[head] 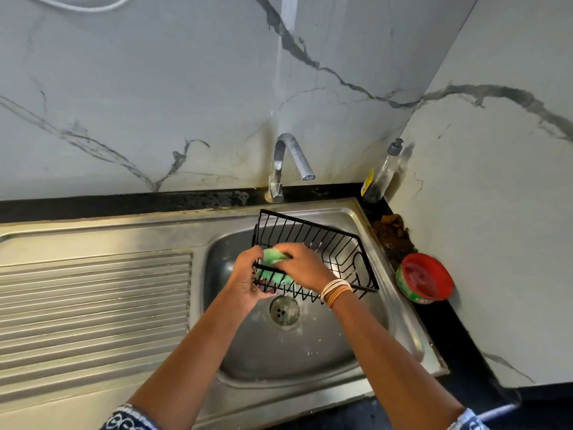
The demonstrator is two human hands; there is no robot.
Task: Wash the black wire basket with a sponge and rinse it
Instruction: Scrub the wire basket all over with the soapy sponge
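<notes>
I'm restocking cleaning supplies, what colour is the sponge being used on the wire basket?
Green: the soft green sponge shows best in the head view, pressed against the black wire basket.

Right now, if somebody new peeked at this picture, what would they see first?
Probably the two hands over the steel sink: the left hand holds the black wire basket by its near corner, and the right hand rubs a green sponge on it. Next, the bright red tub on the dark counter to the right. The tap at the back looks dry.
</notes>
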